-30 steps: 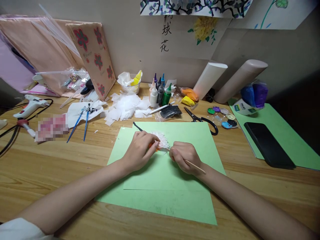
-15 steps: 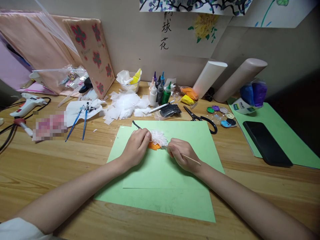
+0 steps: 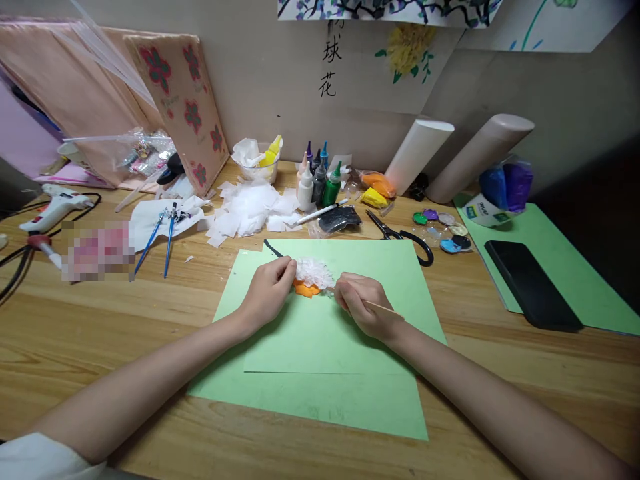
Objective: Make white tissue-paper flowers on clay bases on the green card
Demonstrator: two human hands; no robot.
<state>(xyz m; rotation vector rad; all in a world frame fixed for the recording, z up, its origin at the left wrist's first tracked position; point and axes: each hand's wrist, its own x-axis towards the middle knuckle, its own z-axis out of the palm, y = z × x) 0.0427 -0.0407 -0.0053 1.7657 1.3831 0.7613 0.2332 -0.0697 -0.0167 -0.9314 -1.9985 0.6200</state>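
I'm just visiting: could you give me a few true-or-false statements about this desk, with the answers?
1. The right hand holds a thin stick. True.
2. The left hand holds the scissors. False: they lie near the far right corner of the green paper.
3. An orange piece shows at the near side of the white ruffled piece. True.
4. The glue gun lies beside the black phone. False: it is at the far left, the black phone at the right.

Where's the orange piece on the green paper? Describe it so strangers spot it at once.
On the wooden table, find the green paper. On it, the orange piece lies between the left hand and right hand. Its orange colour stands out against the ruffled white piece just beyond it.
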